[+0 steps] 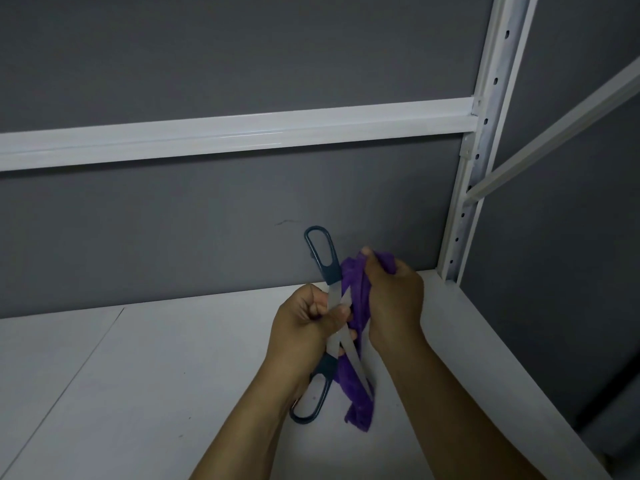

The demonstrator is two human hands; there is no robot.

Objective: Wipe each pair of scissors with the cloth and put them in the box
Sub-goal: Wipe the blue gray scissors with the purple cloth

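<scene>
Gripped in the left hand [304,327] at the crossing of the blades: one pair of scissors [333,296], with dark blue-grey loop handles and pale blades. Opened very wide, one loop pointing up, the other pointing down toward the person, one blade slanting down to the right. Held up in the air, roughly upright. Bunched in the right hand [394,306]: a purple cloth [349,382], pressed against the blades just right of the crossing, its lower end hanging loose behind the slanting blade, beside the lower loop.
</scene>
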